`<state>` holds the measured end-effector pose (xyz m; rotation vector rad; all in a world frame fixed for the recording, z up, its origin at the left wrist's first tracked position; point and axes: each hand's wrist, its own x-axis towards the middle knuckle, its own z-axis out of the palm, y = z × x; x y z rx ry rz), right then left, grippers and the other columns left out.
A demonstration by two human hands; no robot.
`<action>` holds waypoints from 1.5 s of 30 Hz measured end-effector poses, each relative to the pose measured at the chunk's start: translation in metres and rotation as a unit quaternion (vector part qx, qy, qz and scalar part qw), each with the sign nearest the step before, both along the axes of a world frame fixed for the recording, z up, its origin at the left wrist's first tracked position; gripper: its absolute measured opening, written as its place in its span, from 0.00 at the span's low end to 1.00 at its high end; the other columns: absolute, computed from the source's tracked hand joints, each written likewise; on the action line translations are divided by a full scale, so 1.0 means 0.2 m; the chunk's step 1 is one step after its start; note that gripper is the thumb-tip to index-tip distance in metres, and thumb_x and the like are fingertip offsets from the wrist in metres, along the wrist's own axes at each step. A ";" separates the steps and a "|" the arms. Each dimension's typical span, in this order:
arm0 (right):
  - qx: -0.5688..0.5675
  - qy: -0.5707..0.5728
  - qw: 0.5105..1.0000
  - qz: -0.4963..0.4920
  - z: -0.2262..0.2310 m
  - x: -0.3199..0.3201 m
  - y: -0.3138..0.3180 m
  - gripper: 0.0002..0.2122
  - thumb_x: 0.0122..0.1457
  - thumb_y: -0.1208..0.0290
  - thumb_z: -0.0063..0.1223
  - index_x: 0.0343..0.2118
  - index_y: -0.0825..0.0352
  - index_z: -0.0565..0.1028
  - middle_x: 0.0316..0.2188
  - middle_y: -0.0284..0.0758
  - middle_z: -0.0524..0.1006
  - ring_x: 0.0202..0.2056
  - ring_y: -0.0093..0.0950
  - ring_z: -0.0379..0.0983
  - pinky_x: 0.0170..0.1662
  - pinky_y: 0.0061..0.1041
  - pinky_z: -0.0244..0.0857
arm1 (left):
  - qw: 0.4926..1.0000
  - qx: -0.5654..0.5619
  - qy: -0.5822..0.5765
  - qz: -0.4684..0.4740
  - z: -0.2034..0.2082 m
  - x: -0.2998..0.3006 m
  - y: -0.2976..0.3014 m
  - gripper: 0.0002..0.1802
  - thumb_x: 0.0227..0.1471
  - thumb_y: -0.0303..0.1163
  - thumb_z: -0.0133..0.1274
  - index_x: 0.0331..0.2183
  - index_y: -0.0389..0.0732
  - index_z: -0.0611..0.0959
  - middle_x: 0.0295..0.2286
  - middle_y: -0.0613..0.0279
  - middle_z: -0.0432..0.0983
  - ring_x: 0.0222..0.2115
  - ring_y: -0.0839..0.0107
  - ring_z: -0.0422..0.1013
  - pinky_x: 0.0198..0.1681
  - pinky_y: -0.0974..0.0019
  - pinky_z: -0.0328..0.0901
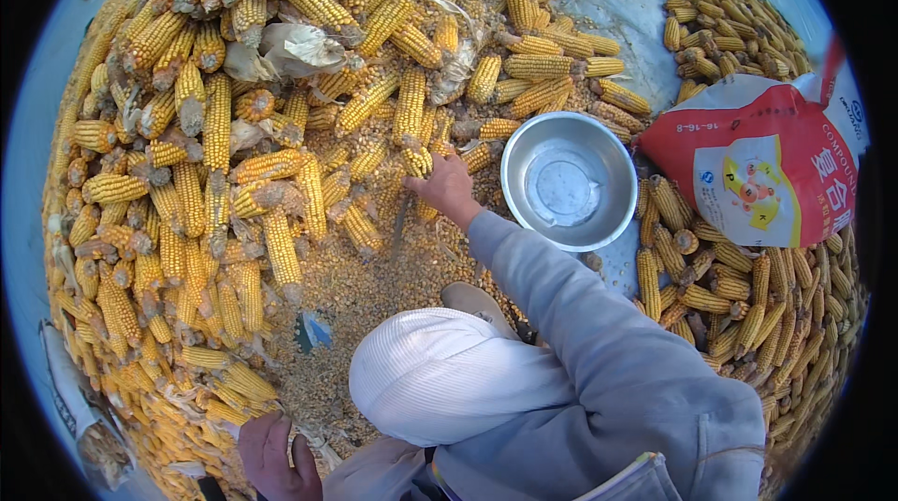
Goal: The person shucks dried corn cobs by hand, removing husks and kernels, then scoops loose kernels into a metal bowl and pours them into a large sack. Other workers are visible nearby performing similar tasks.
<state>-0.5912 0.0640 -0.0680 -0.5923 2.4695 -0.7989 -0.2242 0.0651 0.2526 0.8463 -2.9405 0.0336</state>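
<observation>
With my right hand [444, 185] I'm gripping a yellow corn cob [417, 162] beside the cob heap [217, 117]; I can't tell whether my left hand [273, 456] is holding anything. Loose kernels [374, 342] are already lying below, many kernel-covered cobs are remaining, and the metal basin [615, 192] is holding none.

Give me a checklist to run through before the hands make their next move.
1. Right hand at a corn cob: ok, its fingers are at the cob's end.
2. Firm grip on that cob: cannot tell.
3. Left hand free: cannot tell, its underside is hidden.
4. Metal basin upright and open: ok, it stands to the right of the right hand.
5. Ground around the shoe free of loose kernels: not ok, they lie beside it.
</observation>
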 end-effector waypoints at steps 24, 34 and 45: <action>0.007 -0.285 0.925 0.253 0.31 -0.03 0.94 0.27 0.42 0.51 0.67 0.37 0.72 0.77 0.34 0.38 0.78 0.39 0.27 0.73 0.44 0.30 0.66 | 0.964 0.234 -0.085 -0.090 -0.41 -0.39 -0.32 0.20 0.44 0.29 0.58 0.43 0.39 0.77 0.35 0.50 0.77 0.39 0.49 0.72 0.41 0.52 0.67; 0.725 -0.388 0.539 0.181 1.23 0.00 3.31 0.43 0.44 0.44 0.62 0.59 0.67 0.63 0.59 0.46 0.63 0.59 0.40 0.62 0.59 0.38 0.58 | 0.947 0.240 -0.144 -0.156 -0.43 -0.53 -0.37 0.25 0.47 0.34 0.58 0.49 0.40 0.75 0.42 0.49 0.75 0.43 0.50 0.71 0.46 0.52 0.66; 0.246 -0.032 0.898 0.363 0.27 0.02 1.77 0.22 0.52 0.66 0.55 0.51 0.63 0.71 0.43 0.46 0.75 0.45 0.44 0.73 0.48 0.39 0.68 | 0.950 0.278 -0.118 -0.078 -0.39 -0.32 -0.40 0.26 0.47 0.34 0.59 0.49 0.40 0.74 0.39 0.48 0.75 0.40 0.48 0.71 0.42 0.51 0.66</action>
